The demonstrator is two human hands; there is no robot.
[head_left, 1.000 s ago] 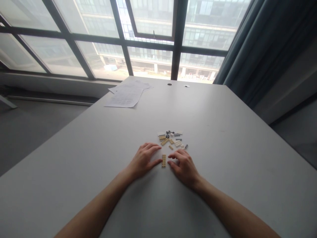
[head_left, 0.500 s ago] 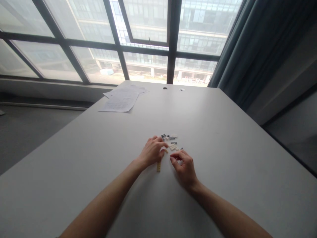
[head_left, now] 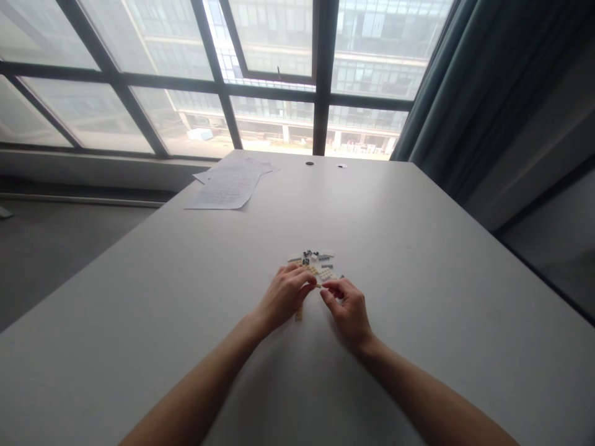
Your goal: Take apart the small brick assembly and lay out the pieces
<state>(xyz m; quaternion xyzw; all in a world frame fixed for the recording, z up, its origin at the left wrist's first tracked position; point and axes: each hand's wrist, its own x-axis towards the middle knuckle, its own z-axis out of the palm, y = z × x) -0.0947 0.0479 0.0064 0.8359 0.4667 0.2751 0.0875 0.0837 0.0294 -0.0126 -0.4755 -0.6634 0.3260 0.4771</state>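
Pinching the small tan toy brick just reached for, the left hand apparently now secures it beside the slightly parted, seemingly empty right hand at 3 o'clock, a longer tan plate at 7 o'clock.

The left hand and right hand are bare, with slim fingers. Both forearms are bare too, smooth, broadening evenly from narrow wrists to the view's lower edge.

Window: far daylight, panes washed out, I squint
Tabletop: soft sheen far, grey shadow near
Curtain: dim, at right
Bricks: edges slightly blurred
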